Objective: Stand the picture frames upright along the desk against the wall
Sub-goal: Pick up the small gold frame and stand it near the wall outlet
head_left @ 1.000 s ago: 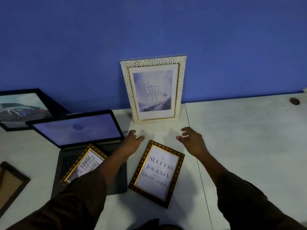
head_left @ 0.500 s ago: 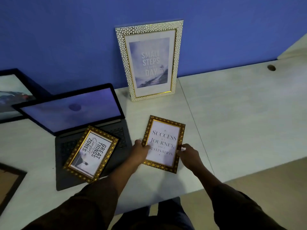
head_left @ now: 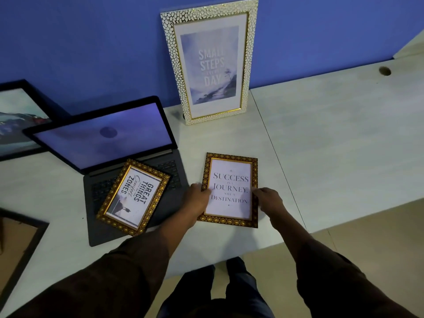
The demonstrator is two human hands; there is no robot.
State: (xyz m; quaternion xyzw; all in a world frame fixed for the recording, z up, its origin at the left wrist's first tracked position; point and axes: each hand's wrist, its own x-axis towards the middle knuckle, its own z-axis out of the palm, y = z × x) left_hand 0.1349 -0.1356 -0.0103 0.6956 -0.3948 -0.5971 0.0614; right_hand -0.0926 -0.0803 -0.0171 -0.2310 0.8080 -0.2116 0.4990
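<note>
A gold-brown "Success is a Journey" frame (head_left: 230, 177) lies face up on the white desk (head_left: 332, 138). My left hand (head_left: 198, 199) grips its left edge and my right hand (head_left: 267, 200) grips its right edge. A tall white pebbled "Small Steps" frame (head_left: 210, 63) stands upright against the blue wall. A second gold "Great Things" frame (head_left: 134, 197) lies flat on a laptop keyboard. A black-framed car picture (head_left: 16, 120) leans at the far left. Another dark frame (head_left: 18, 246) lies flat at the left edge.
An open dark laptop (head_left: 103, 134) sits left of centre with its screen lit. The desk's front edge runs close behind my hands, with floor and my legs below. A cable hole (head_left: 385, 71) marks the far right of the desk.
Both hands came back from near the white frame and took hold of the Success frame's side edges. My view dropped lower and closer to the desk.
</note>
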